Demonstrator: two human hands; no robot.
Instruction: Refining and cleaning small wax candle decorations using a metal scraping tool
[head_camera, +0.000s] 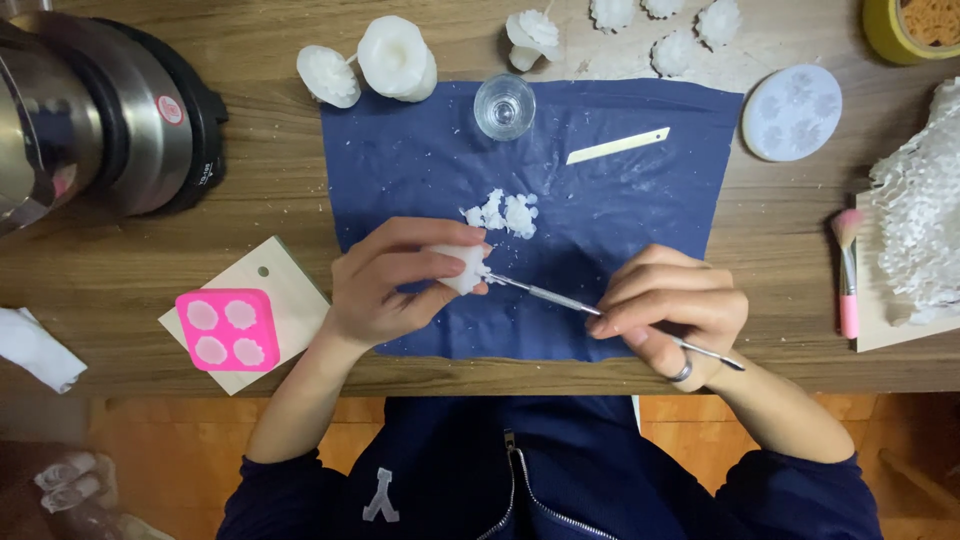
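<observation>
Your left hand (395, 280) is pinching a small white wax piece (462, 268) over the dark blue cloth (620, 200). Your right hand (668, 310) is gripping a thin metal carving tool (570, 301), its tip touching the wax piece. Just beyond is lying a pile of white wax shavings (505, 213), then a small clear glass (504, 105). A pink silicone mould (228, 329) is sitting to your left on a pale wooden board (290, 285).

navy cloth (620, 210), white wax piece (462, 270), pink mould (228, 330)
</observation>
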